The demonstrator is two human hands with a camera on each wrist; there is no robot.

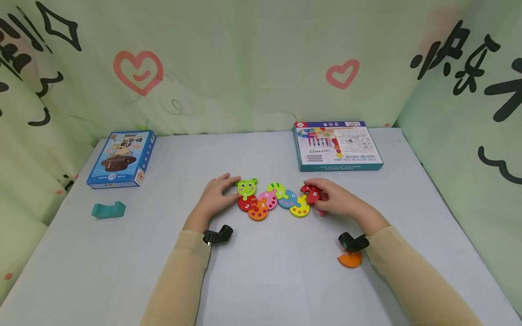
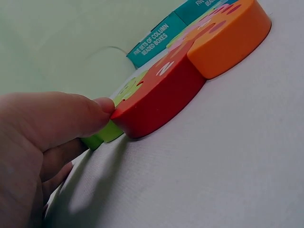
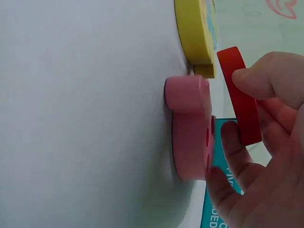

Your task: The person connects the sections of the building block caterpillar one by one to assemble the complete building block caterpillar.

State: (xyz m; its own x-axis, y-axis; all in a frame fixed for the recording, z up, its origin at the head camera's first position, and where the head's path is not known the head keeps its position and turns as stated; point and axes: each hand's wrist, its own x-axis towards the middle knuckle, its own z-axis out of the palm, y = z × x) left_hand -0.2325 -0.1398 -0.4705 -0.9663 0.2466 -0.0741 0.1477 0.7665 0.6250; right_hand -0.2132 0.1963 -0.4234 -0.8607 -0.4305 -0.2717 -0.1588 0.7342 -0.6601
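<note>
A row of joined, numbered caterpillar puzzle pieces lies mid-table, starting with a green smiling head (image 1: 246, 187) and a red piece marked 2 (image 2: 166, 90). My left hand (image 1: 217, 195) rests at this end, its thumb touching the red piece's edge and its fingers beside the head. At the other end is a yellow piece (image 1: 300, 208). My right hand (image 1: 338, 198) pinches a red puzzle piece marked 8 (image 3: 240, 95) between thumb and fingers, tilted and raised above the table. Below it a pink puzzle piece (image 3: 190, 142) lies on the table, partly hidden by the hand in the head view.
Near my right wrist lies an orange piece (image 1: 350, 260), partly covered by the wrist camera. A blue box (image 1: 122, 158) stands at the back left, with a teal curved block (image 1: 108, 210) before it. A teal-edged box (image 1: 338, 145) lies at the back right.
</note>
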